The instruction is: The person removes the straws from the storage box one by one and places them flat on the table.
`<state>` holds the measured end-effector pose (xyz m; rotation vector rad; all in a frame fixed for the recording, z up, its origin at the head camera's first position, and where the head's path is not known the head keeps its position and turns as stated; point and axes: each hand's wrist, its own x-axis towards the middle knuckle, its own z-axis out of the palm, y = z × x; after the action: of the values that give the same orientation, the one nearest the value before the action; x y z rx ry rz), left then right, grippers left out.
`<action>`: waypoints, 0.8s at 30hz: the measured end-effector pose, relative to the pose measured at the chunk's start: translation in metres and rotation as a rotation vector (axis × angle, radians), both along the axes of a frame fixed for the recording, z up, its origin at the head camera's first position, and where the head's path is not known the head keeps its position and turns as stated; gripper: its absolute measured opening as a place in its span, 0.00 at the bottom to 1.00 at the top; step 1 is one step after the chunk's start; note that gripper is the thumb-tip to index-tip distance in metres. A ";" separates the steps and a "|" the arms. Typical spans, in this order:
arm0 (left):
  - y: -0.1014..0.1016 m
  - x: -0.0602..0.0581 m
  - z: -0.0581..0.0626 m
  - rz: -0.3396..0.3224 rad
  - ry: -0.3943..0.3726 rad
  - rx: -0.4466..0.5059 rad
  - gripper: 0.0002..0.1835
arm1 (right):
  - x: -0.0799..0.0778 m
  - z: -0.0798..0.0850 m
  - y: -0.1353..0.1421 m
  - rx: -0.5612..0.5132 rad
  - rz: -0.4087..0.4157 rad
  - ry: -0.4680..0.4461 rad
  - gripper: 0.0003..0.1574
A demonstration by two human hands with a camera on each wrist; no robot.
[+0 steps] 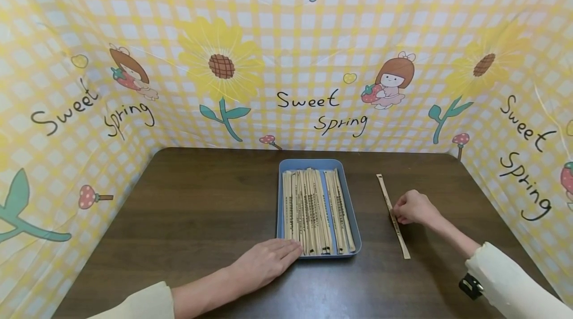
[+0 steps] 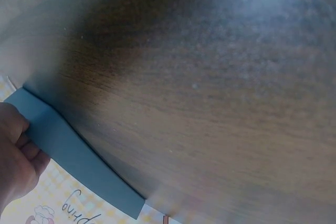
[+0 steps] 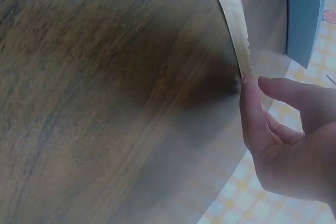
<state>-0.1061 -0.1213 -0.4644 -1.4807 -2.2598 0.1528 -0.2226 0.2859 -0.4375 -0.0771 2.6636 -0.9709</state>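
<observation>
A blue tray point(image 1: 311, 163) holds rows of slim paper-wrapped sticks point(image 1: 309, 209) with dark printing, lying lengthwise with a blue strip of tray floor between them. At its near left corner my left hand point(image 1: 264, 262) holds the rim; in the left wrist view its fingers curl at the top of the outer wall point(image 2: 79, 156). To the right of the tray my right hand point(image 1: 414, 208) pinches a single paper-wrapped stick point(image 1: 385, 194) near its middle. That stick slants, its far end leaning left. Thumb and forefinger meet on it in the right wrist view, covering part of the wrapper point(image 3: 233, 14).
Everything stands on a dark brown wooden table point(image 1: 206, 199). A yellow checked cloth point(image 1: 304, 50) with flowers and lettering hangs around the back and both sides. A small black device point(image 1: 471, 286) shows below the right sleeve point(image 1: 506, 274).
</observation>
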 end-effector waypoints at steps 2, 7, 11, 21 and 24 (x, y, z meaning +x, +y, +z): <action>0.000 0.000 0.000 -0.002 -0.001 0.007 0.21 | 0.000 0.002 -0.001 -0.001 0.017 0.024 0.08; 0.000 -0.001 0.001 -0.002 -0.009 0.017 0.21 | -0.002 0.006 -0.007 -0.077 0.058 0.031 0.10; 0.000 0.000 0.001 -0.001 -0.012 0.016 0.21 | -0.001 0.013 -0.014 -0.202 0.073 -0.024 0.12; 0.000 0.000 -0.001 -0.004 -0.002 0.030 0.21 | -0.005 0.032 -0.033 -0.526 0.075 -0.236 0.21; 0.000 0.000 -0.001 -0.001 -0.005 0.032 0.22 | -0.006 0.035 -0.038 -0.571 0.089 -0.265 0.22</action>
<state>-0.1063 -0.1213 -0.4653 -1.4675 -2.2546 0.1127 -0.2284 0.2474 -0.4026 -0.1747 2.0605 -1.5578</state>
